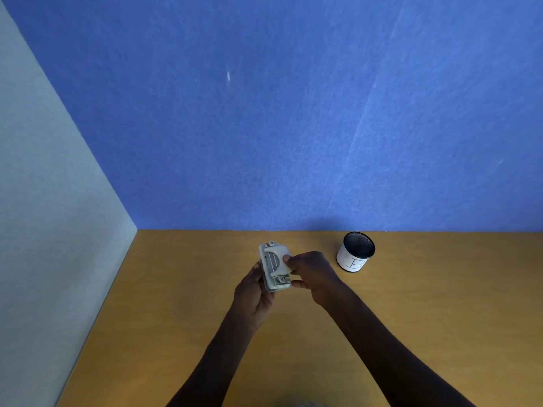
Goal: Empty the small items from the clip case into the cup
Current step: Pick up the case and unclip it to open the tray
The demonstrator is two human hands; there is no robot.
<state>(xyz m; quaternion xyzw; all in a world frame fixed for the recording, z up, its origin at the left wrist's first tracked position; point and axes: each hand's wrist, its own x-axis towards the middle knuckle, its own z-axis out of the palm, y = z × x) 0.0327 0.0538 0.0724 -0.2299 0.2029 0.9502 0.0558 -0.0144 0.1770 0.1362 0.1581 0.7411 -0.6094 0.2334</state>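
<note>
I am cradling the clip case (274,267) from below in my left hand (255,292), fingers wrapped around its left edge, keeping it lifted off the table (182,304). My right hand (313,276) is pinching the case's right side, thumb on the rounded top piece. The case is looking closed, so if I am prying too hard the small items could be bursting out onto the table. The cup (355,252) is standing to the right, farther off, well apart from the case, so tipping here would be spilling short of it.
</note>
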